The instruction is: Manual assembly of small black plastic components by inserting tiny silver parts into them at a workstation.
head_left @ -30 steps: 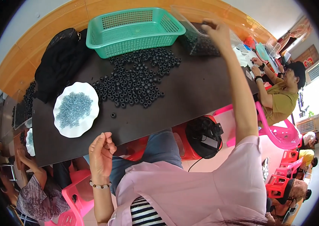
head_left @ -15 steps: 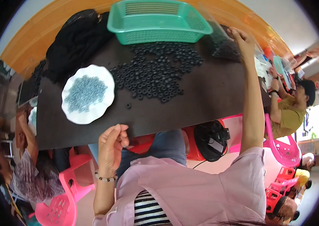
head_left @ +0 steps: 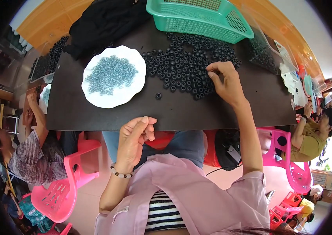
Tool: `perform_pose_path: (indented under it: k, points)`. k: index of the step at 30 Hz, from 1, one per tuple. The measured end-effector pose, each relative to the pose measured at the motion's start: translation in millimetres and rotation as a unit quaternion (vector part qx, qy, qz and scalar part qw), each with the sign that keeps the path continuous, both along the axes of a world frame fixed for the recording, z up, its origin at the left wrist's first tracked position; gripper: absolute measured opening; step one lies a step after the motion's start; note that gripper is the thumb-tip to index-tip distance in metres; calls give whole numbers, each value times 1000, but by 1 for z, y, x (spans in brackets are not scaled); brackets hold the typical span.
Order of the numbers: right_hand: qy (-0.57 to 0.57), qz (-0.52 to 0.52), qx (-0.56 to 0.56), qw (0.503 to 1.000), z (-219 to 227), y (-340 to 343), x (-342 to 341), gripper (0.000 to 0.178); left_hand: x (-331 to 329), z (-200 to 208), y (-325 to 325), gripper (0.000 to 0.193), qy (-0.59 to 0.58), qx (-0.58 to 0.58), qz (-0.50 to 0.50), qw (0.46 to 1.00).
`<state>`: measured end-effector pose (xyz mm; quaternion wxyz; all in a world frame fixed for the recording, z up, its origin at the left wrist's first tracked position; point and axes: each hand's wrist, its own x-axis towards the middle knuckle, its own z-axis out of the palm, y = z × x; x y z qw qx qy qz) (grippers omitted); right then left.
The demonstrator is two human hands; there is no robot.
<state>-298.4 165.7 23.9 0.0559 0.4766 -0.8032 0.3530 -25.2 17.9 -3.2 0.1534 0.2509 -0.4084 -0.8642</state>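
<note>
My right hand (head_left: pixel 227 83) is over the right part of a spread of black ring-shaped pieces (head_left: pixel 177 68), thumb and fingertips pinched together among them. Whatever sits between those fingertips is too small to make out. At the table's near edge, my left hand (head_left: pixel 134 137) is raised with its fingers curled and thumb pressed to them; anything inside is hidden. A white scalloped plate (head_left: pixel 99 102) lies left of the black rings, carrying a heap of clear bluish beads (head_left: pixel 113 74). One stray black ring (head_left: pixel 158 95) rests apart, nearer to me.
A green plastic basket (head_left: pixel 201 24) stands behind the rings. To its right lies a clear bag of black pieces (head_left: pixel 264 55). Black cloth (head_left: pixel 103 23) is heaped at the far left. People sit at both sides, near pink chairs (head_left: pixel 58 196).
My right hand has left the clear bag at the far right and come down and left to the black rings. The left hand keeps its curled pose. The whole view has shifted.
</note>
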Motion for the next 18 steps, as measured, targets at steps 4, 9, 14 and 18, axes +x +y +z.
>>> perform_pose_path:
  k: [4,9,14,18]
  points:
    - [64,33,15,997,2,-1,-3,17,0,2,1,22,-2,8,7,1000]
    - [64,-11,44,997,6,12,-6,20,1,0,1,23,6,9,11,1000]
    - [61,6,48,997,8,20,4,19,2,-1,1,23,5,4,11,1000]
    - [62,-49,54,995,7,35,0,18,2,-2,1,23,2,4,11,1000]
